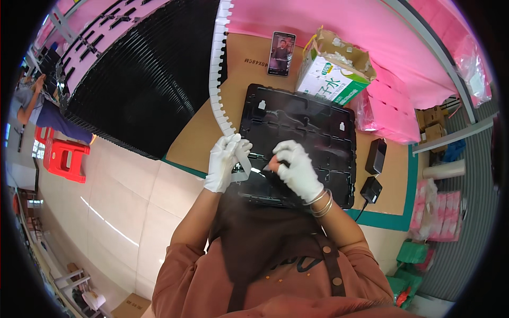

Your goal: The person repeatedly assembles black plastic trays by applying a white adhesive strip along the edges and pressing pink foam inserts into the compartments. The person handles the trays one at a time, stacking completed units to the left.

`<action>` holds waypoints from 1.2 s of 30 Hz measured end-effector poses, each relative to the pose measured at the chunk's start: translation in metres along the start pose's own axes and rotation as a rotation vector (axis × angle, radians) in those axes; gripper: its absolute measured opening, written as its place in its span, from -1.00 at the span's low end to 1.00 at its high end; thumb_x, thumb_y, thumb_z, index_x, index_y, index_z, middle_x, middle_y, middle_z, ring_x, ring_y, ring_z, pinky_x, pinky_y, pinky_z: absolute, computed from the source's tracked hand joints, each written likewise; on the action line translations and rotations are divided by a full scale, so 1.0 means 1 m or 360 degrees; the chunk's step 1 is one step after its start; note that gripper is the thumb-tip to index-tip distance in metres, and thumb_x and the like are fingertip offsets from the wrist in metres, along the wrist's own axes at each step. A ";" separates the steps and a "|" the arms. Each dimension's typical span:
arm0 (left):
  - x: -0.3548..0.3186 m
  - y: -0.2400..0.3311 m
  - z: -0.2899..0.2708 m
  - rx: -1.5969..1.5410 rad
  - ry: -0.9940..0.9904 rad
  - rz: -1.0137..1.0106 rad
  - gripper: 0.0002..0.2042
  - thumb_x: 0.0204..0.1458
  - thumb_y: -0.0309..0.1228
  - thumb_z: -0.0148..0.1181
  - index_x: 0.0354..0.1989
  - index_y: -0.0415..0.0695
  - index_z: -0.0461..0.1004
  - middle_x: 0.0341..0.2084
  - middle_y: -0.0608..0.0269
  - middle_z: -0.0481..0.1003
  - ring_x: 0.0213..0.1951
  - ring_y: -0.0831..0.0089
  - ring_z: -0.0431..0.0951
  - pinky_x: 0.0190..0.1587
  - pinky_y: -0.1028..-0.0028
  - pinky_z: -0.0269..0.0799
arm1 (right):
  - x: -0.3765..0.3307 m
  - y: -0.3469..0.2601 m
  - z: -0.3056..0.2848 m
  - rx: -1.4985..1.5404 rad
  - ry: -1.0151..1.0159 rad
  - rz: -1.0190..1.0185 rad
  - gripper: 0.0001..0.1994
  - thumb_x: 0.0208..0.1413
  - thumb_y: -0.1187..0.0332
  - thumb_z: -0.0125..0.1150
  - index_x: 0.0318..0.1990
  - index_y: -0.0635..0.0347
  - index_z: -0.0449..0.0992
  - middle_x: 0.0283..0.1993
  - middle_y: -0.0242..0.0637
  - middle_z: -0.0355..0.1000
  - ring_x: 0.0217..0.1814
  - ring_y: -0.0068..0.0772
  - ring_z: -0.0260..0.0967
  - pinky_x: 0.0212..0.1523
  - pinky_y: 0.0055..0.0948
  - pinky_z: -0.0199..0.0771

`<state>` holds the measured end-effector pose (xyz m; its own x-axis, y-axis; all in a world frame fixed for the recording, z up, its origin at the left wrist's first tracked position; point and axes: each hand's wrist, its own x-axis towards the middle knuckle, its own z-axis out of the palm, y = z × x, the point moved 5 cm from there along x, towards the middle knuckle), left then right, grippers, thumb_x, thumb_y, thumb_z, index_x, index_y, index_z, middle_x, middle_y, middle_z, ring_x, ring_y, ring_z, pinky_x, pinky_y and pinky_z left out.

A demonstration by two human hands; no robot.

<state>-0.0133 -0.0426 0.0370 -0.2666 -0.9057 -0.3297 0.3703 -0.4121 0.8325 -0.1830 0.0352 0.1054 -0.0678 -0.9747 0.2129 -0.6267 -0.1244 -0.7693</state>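
My left hand (227, 161), in a white glove, is closed on a pale strip (244, 165) that loops down from its fingers; it looks like label backing. Beside it, my right hand (298, 170) hovers over the near part of a black plastic tray (313, 111) with moulded compartments. Its glove leaves a fingertip bare, and the fingers are pinched together; whatever they hold is too small to make out. Two small white labels, one at the upper left (261, 105) and one at the right (342, 126), sit on the tray.
A tall stack of black trays (143, 79) with a white toothed edge (214, 79) stands at the left. Behind the tray are a phone (281, 54) and an open carton (331, 79) with scraps. Two black boxes (376, 156) (371, 190) lie at the right, one with a cable.
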 end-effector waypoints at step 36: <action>-0.023 0.006 0.014 -0.0290 -0.0021 0.0017 -0.80 0.20 -0.38 0.11 -0.07 -0.19 0.43 -0.23 0.23 0.53 -0.17 0.45 0.56 -0.09 0.44 0.48 | -0.001 -0.040 0.021 0.0266 0.0328 -0.0215 -0.87 -0.17 0.56 0.34 -0.42 0.19 0.54 -0.37 -0.29 0.42 -0.36 -0.32 0.41 -0.30 -0.45 0.41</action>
<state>-0.0176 -0.0231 0.0557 -0.2730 -0.9091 -0.3146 0.5279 -0.4149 0.7411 -0.1420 0.0374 0.1231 -0.1594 -0.8910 0.4251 -0.5055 -0.2962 -0.8104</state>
